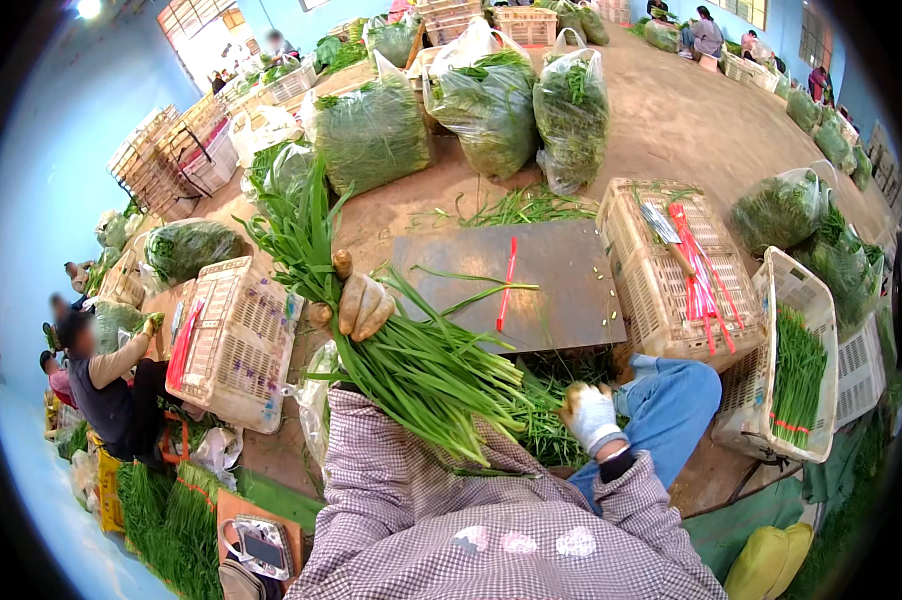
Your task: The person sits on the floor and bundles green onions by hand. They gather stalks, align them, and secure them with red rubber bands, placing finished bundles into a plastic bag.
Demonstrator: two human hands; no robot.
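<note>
My left hand, in a soiled work glove, is closed around a thick bunch of garlic chives. The leafy ends fan out up and left; the pale stem ends point down and right over my lap. Low on the right, my gloved right hand is beside my bent knee, near loose green leaves. Its fingers are curled and partly hidden, so I cannot tell whether they hold anything. Before me lies a flat metal board. On it are a red tie strip and a few stray chives.
An upturned plastic crate at right bears a knife and red ties. Beyond it, another crate holds tied chives. Filled bags stand ahead. A person sits at left beside a crate.
</note>
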